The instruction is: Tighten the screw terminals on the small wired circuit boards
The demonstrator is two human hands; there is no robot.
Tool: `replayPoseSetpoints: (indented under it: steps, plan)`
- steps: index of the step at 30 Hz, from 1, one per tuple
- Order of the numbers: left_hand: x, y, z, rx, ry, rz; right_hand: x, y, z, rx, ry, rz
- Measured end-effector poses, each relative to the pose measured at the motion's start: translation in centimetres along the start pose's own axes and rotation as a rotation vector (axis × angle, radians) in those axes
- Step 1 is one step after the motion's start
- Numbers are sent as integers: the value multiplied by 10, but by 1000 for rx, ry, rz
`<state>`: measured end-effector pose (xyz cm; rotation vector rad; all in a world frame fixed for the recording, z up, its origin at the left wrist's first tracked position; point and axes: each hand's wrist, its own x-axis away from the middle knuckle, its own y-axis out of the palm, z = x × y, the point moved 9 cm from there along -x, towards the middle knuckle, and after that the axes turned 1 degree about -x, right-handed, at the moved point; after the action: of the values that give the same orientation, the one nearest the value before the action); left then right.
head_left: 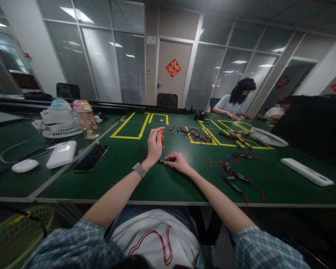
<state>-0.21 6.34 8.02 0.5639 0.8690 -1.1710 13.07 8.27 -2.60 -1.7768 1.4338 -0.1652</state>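
Note:
My left hand (155, 145) is closed round the orange handle of a screwdriver (162, 139), held upright with its thin shaft pointing down. The shaft's lower end meets a small green circuit board (161, 160) on the green table. Thumb and fingers of my right hand (178, 163) pinch at the right side of that board; how much of it they cover is hidden. To the right lies a loose group of similar boards with red and blue wires (232, 172). Farther back is a second cluster of wired boards (197, 135).
At left are a phone (92, 158), a white power bank (61, 154), a white mouse (25, 165), a drink bottle (86, 121) and a fan (61, 118). A white power strip (306, 172) lies at right. Yellow tape (126, 137) marks the table. A co-worker (235, 101) sits across.

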Motion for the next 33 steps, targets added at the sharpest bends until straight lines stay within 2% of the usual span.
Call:
replayPoseSetpoints:
  steps: [3, 14, 19, 25, 28, 33]
  plan:
    - [1, 2, -1, 12, -10, -27, 0, 0, 0, 1, -2, 2]
    - [3, 1, -1, -51, 10, 11, 0, -1, -4, 4, 15, -16]
    - [4, 1, -7, 4, -10, 38, 0, -1, -4, 4, 9, -11]
    - [5, 8, -12, 126, -89, -54, 0, -1, -4, -5, -1, -11]
    - [5, 7, -5, 89, -46, -61, 0, -1, -3, 2, -5, -6]
    - [4, -2, 7, -75, 43, 35, 0, 0, -1, 5, -8, -2]
